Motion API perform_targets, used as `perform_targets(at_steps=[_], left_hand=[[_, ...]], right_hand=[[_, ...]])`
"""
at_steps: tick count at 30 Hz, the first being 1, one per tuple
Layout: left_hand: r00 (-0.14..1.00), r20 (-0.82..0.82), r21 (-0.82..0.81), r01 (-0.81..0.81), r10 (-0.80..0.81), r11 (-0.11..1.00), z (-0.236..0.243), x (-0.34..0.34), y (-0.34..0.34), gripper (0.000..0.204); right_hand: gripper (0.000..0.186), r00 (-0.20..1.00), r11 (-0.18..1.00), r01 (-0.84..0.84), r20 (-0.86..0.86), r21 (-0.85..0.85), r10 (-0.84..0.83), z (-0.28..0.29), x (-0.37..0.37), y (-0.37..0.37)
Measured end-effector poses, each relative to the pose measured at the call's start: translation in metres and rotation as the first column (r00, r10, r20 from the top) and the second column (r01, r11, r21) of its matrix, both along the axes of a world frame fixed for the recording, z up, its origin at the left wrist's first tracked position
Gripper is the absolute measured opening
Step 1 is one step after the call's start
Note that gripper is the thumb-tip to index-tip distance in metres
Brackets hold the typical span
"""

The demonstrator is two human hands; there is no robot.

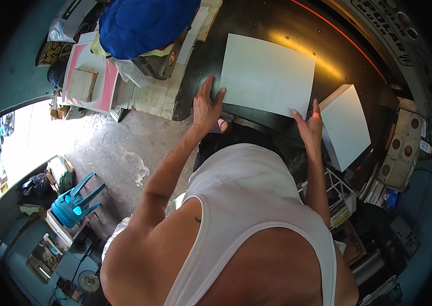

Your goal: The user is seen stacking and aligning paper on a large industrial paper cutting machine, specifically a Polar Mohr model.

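A white stack of paper [269, 76] lies flat on the dark metal machine table [256, 20] in front of me. At its left edge is my left hand [207, 107], fingers stretched up and the thumb apart, close to the paper's side. My right hand [310, 125] is at the near right corner, its thumb at the paper's edge and its fingers spread away. Neither hand grips anything. Right of that hand stands a thicker block of white paper [346, 125], set at an angle, its cut side showing.
A red light line [338, 38] crosses the table's far side. To the left, a blue bundle [144, 25] sits on piled papers beside pink-and-white sheets [80, 76]. A control panel with round dials [401, 145] is at right. Behind left is an upturned teal plastic stool [70, 206].
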State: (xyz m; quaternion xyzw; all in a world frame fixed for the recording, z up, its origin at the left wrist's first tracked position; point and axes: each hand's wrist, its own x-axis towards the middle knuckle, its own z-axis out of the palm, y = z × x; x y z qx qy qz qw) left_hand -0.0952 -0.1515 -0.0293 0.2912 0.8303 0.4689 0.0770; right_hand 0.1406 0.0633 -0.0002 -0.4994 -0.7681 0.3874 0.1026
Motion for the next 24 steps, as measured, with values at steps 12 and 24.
perform_targets(at_steps=[12, 24], left_hand=[[0.996, 0.07, -0.187, 0.074, -0.062, 0.98, 0.007, -0.009, 0.024, 0.043], [0.995, -0.079, -0.138, 0.044, -0.055, 0.989, -0.003, -0.007, 0.024, 0.043]], right_hand=[[0.098, 0.997, 0.999, -0.008, 0.078, 0.053, 0.004, -0.009, -0.023, 0.006], [0.094, 0.999, 0.999, -0.013, 0.044, 0.043, 0.011, -0.007, -0.023, 0.003]])
